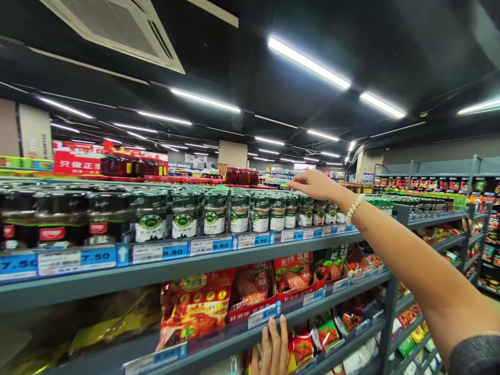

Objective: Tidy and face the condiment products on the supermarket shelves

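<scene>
Supermarket aisle, dark ceiling with long fluorescent strip lights; grey metal shelving unit (219, 263) runs from the left front towards the far right.

Top shelf: row of green-lidded glass spice jars with white-green labels (239, 211), standing upright along the front edge; dark-lidded black jars (58, 213) at the left end; blue-and-white price tags (160, 252) on the shelf lip.

Second shelf: red and orange foil seasoning packets (292, 273), leaning upright.

Right hand (312, 183), white bead bracelet at the wrist: grip loosely open, fingers extended, holding nothing, hovering just above the jar lids towards the far end of the row.

Left hand (273, 354): fingers flat, open, touching the front edge of a lower shelf beside small packets.
</scene>
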Tool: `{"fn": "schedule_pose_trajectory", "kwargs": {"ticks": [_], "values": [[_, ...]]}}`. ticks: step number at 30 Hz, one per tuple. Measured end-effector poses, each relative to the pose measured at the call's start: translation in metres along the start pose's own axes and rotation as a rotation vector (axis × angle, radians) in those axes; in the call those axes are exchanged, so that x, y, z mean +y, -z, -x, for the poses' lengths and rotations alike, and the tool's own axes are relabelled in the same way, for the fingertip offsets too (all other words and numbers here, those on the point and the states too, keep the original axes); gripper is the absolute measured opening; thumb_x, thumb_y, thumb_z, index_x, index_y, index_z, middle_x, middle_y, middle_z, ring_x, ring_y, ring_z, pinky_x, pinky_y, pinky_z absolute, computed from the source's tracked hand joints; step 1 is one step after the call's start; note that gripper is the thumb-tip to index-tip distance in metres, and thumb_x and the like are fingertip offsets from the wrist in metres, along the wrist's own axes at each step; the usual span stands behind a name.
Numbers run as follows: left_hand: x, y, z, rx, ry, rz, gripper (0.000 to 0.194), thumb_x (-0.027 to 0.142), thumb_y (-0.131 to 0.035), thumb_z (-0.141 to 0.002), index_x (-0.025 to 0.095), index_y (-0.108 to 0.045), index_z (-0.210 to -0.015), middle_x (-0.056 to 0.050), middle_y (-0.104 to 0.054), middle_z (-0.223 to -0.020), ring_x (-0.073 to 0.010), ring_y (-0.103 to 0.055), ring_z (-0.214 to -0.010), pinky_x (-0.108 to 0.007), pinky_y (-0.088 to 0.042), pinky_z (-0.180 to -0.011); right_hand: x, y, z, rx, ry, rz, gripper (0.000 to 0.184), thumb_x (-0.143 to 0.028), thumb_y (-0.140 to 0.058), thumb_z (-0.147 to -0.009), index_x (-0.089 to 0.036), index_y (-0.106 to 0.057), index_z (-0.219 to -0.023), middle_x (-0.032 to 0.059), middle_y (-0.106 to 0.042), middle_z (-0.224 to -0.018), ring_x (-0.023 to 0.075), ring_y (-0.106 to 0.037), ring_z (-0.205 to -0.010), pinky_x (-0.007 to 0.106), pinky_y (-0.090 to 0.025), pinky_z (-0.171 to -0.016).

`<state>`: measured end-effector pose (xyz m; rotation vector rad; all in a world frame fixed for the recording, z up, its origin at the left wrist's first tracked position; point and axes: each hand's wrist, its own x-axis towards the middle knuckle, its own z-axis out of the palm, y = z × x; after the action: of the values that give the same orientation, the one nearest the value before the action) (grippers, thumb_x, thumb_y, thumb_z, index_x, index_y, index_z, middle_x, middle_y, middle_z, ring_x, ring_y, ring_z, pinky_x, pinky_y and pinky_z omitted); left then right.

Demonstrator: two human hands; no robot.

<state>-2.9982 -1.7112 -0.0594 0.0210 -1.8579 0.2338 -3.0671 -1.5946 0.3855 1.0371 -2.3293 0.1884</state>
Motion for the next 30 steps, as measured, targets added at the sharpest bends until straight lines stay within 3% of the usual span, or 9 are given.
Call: {"fn": "schedule_pose_trajectory", "kwargs": {"ticks": [6, 11, 15, 17, 23, 25, 28, 30], "values": [[-0.002, 0.007, -0.002, -0.051, -0.017, 0.028, 0.067, 0.024, -0.052, -0.077, 0.019, -0.042, -0.143, -0.01, -0.056, -0.133, -0.0242, -0.048, -0.123, -0.036, -0.043, -0.08, -0.017, -0.02, -0.012, -0.018, -0.115, 0.165, 0.036, -0.048, -0.057, -0.089, -0.018, -0.069, -0.076, 0.006, -0.065, -0.076, 0.0159, -0.052, -0.067, 0.033, -0.036, -0.065], [0.0, 0.007, -0.001, -0.072, -0.046, -0.003, 0.067, 0.027, -0.053, -0.075, 0.015, -0.044, -0.141, -0.012, -0.055, -0.134, -0.0258, -0.046, -0.123, -0.037, -0.043, -0.081, -0.016, -0.01, -0.012, -0.118, -0.133, 0.117, 0.038, -0.047, -0.058, -0.089, -0.015, -0.073, -0.076, 0.0057, -0.062, -0.068, 0.015, -0.049, -0.062, 0.032, -0.035, -0.06], [-0.003, 0.009, -0.001, -0.098, -0.062, 0.018, 0.071, 0.028, -0.053, -0.074, 0.016, -0.041, -0.143, -0.012, -0.053, -0.136, -0.0266, -0.044, -0.125, -0.038, -0.043, -0.083, -0.008, 0.003, -0.007, -0.258, -0.098, 0.025, 0.029, -0.038, -0.063, -0.084, -0.017, -0.076, -0.098, 0.0039, -0.068, -0.076, 0.0149, -0.054, -0.065, 0.031, -0.039, -0.064], [-0.004, 0.01, -0.001, -0.109, -0.069, 0.045, 0.075, 0.03, -0.053, -0.074, 0.014, -0.036, -0.146, -0.013, -0.052, -0.136, -0.0275, -0.044, -0.125, -0.038, -0.042, -0.084, -0.005, 0.006, -0.006, -0.286, -0.089, 0.011, 0.034, -0.036, -0.068, -0.078, -0.017, -0.075, -0.105, 0.0042, -0.07, -0.083, 0.0162, -0.057, -0.07, 0.031, -0.042, -0.067], [-0.007, 0.017, -0.004, -0.186, -0.091, 0.075, 0.087, 0.035, -0.056, -0.071, 0.011, -0.026, -0.149, -0.016, -0.047, -0.141, -0.0304, -0.039, -0.129, -0.039, -0.042, -0.087, -0.006, 0.005, -0.009, -0.147, -0.064, 0.181, 0.048, -0.062, -0.07, -0.073, -0.015, -0.074, -0.081, 0.0107, -0.069, -0.08, 0.0269, -0.061, -0.087, 0.039, -0.045, -0.077], [-0.008, 0.02, -0.005, -0.2, -0.096, 0.084, 0.088, 0.034, -0.057, -0.07, 0.012, -0.027, -0.149, -0.015, -0.046, -0.142, -0.0308, -0.037, -0.131, -0.04, -0.042, -0.087, -0.004, 0.005, -0.009, -0.123, -0.01, 0.163, 0.051, -0.064, -0.068, -0.074, -0.016, -0.074, -0.089, 0.0119, -0.069, -0.095, 0.03, -0.058, -0.103, 0.042, -0.044, -0.086], [-0.008, 0.022, -0.006, -0.195, -0.094, 0.071, 0.086, 0.034, -0.057, -0.069, 0.013, -0.03, -0.148, -0.014, -0.047, -0.141, -0.0306, -0.037, -0.131, -0.04, -0.042, -0.087, 0.004, 0.009, -0.008, -0.268, 0.09, -0.041, 0.052, -0.051, -0.065, -0.081, -0.018, -0.065, -0.12, 0.0091, -0.063, -0.122, 0.025, -0.057, -0.112, 0.039, -0.043, -0.096], [-0.009, 0.022, -0.006, -0.186, -0.101, 0.038, 0.084, 0.034, -0.057, -0.069, 0.012, -0.032, -0.147, -0.015, -0.047, -0.141, -0.0302, -0.037, -0.13, -0.04, -0.042, -0.088, 0.009, 0.011, -0.007, -0.352, 0.137, -0.125, 0.048, -0.041, -0.065, -0.082, -0.019, -0.063, -0.124, 0.0063, -0.063, -0.125, 0.022, -0.058, -0.111, 0.036, -0.043, -0.098]]}}
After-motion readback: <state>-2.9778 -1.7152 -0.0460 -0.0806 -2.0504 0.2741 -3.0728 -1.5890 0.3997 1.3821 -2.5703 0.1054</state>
